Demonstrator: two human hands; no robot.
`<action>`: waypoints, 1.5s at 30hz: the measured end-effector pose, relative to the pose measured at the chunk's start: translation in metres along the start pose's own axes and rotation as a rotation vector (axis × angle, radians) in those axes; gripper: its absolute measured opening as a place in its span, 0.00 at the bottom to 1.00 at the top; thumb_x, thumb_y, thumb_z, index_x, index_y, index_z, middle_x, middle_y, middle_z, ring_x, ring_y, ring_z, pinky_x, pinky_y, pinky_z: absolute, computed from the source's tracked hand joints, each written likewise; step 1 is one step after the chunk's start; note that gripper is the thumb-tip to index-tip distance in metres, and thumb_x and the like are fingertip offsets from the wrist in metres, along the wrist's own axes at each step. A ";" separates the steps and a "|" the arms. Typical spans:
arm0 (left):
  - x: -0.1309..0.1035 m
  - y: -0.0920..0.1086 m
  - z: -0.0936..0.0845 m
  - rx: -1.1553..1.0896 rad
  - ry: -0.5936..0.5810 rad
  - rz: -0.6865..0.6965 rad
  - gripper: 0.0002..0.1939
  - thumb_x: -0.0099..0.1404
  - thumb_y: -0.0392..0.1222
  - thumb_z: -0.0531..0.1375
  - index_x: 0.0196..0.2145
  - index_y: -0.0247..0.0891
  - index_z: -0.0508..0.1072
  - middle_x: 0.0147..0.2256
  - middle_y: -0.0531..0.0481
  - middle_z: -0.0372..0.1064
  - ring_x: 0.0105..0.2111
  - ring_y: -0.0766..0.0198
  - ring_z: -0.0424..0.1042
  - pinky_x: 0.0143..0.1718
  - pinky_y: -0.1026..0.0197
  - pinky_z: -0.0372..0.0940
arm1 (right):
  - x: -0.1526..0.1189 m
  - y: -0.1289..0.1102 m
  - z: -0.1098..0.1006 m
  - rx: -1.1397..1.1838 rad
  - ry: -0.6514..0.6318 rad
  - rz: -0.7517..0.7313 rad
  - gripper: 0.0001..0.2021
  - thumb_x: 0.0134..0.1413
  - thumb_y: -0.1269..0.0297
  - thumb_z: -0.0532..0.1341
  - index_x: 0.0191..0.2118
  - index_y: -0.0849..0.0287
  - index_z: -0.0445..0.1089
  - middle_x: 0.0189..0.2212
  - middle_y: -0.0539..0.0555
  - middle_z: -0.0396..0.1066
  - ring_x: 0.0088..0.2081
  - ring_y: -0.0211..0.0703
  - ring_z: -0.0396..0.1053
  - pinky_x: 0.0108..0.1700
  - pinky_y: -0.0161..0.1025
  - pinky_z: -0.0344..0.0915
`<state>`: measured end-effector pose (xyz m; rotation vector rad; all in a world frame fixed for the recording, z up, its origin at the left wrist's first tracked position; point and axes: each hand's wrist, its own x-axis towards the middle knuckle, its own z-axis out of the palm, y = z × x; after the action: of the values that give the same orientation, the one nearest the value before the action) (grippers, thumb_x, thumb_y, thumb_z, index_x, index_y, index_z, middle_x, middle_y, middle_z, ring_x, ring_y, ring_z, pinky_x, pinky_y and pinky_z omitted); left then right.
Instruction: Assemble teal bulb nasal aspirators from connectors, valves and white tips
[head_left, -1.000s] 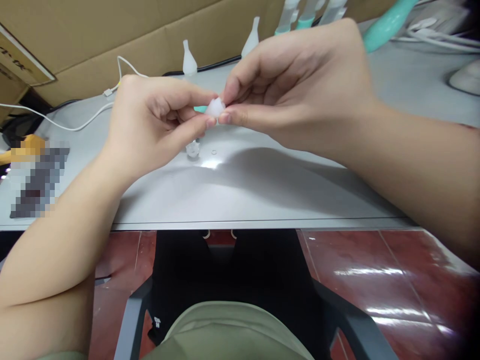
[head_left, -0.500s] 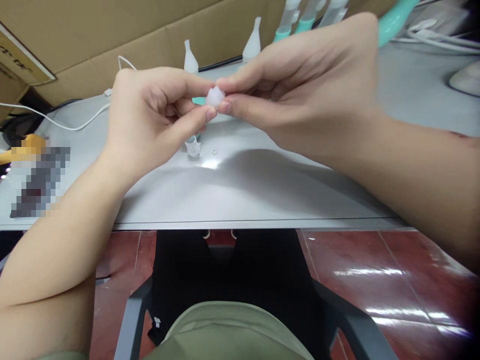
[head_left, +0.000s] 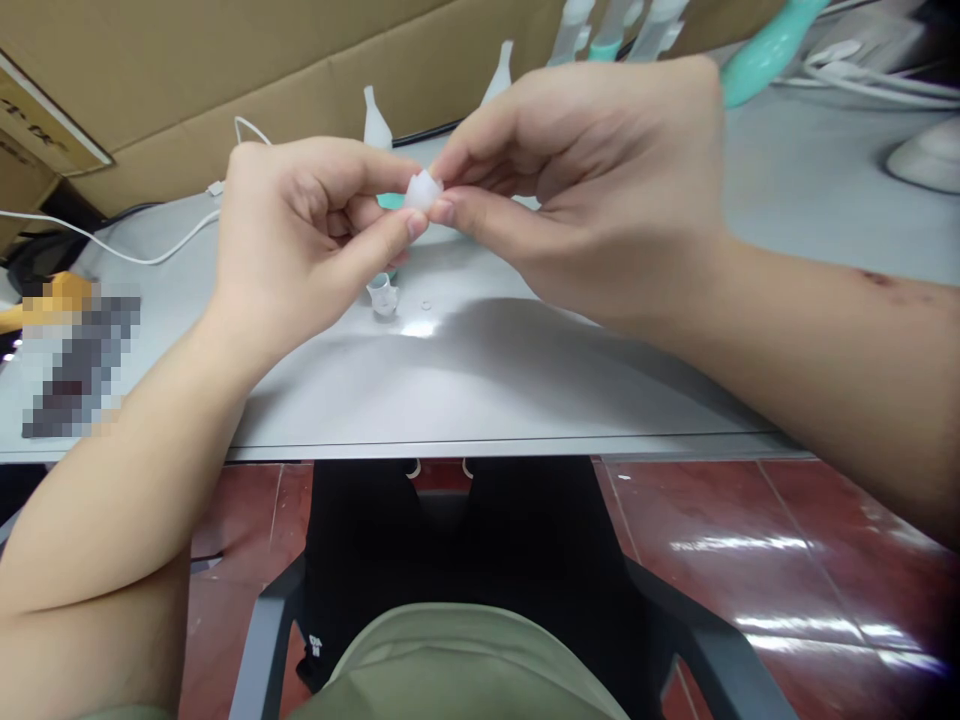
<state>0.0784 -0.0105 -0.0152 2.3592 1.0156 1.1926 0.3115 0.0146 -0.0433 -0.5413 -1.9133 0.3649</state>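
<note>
A small white translucent piece with a notched top edge (head_left: 422,192) is held above the table. My left hand (head_left: 292,225) pinches its left side between thumb and forefinger. From the other side, my right hand (head_left: 607,190) grips the same piece with thumb and fingertips. Below my left fingers, a small clear cup-like part (head_left: 383,296) lies on the table, with a tiny clear ring (head_left: 426,305) to its right. Behind the hands stand two white tapered nozzles, one on the left (head_left: 376,122) and one on the right (head_left: 500,75), partly covered. Some teal (head_left: 391,201) shows between the hands.
Cardboard (head_left: 225,70) lines the back of the grey table (head_left: 450,400). Clear tubes with teal parts (head_left: 607,40) and a curved teal object (head_left: 772,55) stand at the back right. White cables (head_left: 877,85) lie beyond. A blurred-out dark object (head_left: 82,365) lies left.
Both hands and the white piece have shifted slightly left. The right hand has moved farther left and its fingers sit a little differently on the piece.
</note>
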 end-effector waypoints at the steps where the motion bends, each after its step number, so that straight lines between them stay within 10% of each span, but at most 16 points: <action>1: 0.000 -0.002 0.001 -0.007 -0.016 0.002 0.13 0.75 0.56 0.76 0.50 0.48 0.89 0.31 0.55 0.82 0.29 0.65 0.78 0.31 0.53 0.73 | 0.000 0.000 0.000 0.003 -0.002 0.002 0.07 0.68 0.70 0.66 0.44 0.65 0.82 0.40 0.51 0.81 0.41 0.32 0.78 0.44 0.33 0.75; 16: 0.009 -0.026 0.009 -0.163 0.051 0.250 0.24 0.69 0.62 0.79 0.49 0.38 0.89 0.31 0.51 0.84 0.26 0.64 0.82 0.23 0.64 0.71 | -0.001 0.006 0.001 0.103 0.000 -0.041 0.10 0.72 0.69 0.67 0.52 0.66 0.85 0.45 0.52 0.84 0.45 0.36 0.83 0.47 0.33 0.78; 32: 0.001 -0.020 0.008 -0.153 0.066 0.124 0.16 0.70 0.58 0.79 0.51 0.52 0.91 0.32 0.52 0.85 0.28 0.59 0.82 0.27 0.54 0.74 | 0.004 -0.003 -0.001 0.055 0.003 0.072 0.07 0.65 0.68 0.71 0.41 0.69 0.81 0.38 0.54 0.78 0.38 0.32 0.75 0.39 0.34 0.69; 45: 0.020 -0.052 -0.019 0.013 -0.043 0.592 0.25 0.69 0.56 0.79 0.60 0.50 0.87 0.37 0.48 0.83 0.32 0.60 0.79 0.28 0.59 0.72 | 0.011 -0.014 -0.006 0.305 -0.033 0.413 0.08 0.58 0.83 0.73 0.37 0.66 0.78 0.31 0.47 0.79 0.33 0.27 0.77 0.34 0.25 0.70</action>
<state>0.0473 0.0395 -0.0207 2.7787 0.3025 1.3062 0.3103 0.0083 -0.0253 -0.7255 -1.7256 0.9199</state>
